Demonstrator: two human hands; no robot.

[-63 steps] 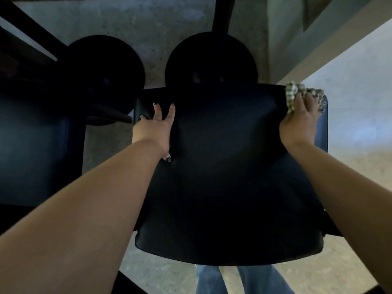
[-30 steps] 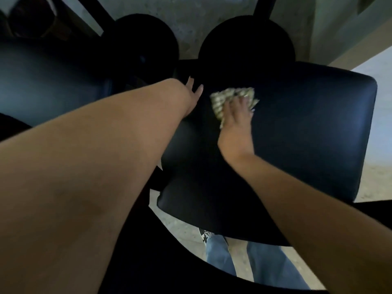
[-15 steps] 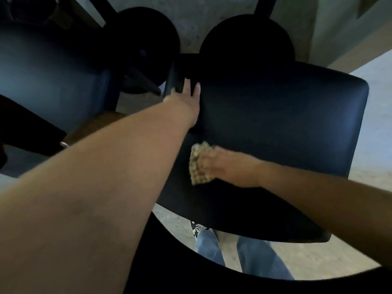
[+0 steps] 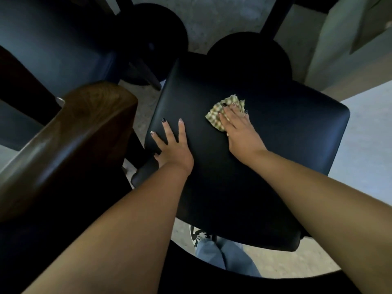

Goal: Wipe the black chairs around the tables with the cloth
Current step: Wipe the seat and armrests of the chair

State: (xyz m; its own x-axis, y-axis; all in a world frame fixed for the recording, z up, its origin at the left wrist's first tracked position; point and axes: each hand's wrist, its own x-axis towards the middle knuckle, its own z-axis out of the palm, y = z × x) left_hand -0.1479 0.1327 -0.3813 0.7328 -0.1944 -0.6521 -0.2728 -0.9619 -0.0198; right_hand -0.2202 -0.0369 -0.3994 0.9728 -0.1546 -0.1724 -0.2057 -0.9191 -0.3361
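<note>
Head camera looked down on a black chair [image 4: 275, 145] whose padded seat filled the middle of the picture, tilted toward the person. The right hand [image 4: 237, 128] lay flat on the upper middle of the seat, its fingers straight and spread over a checked green-and-cream cloth [image 4: 218, 112], pressing it against the padding; the cloth was bunched, and its edges stuck out past the fingertips at the far side and to the left. The left hand [image 4: 171, 145] rested near the seat's left edge, palm down, fingers straight and apart, holding nothing, with the little finger reaching the rim. The two hands were near each other but not touching. To the left stood a brown wooden chair back [image 4: 84, 128] with a rounded top, just beside the left forearm. Another black chair [image 4: 53, 45] showed in the upper left. Two round black table bases [image 4: 250, 49] sat on the grey floor [image 4: 212, 15] beyond the seat. Below the seat's near edge, blue jeans [image 4: 224, 257] and a patterned shoe [image 4: 197, 234] were visible.
</note>
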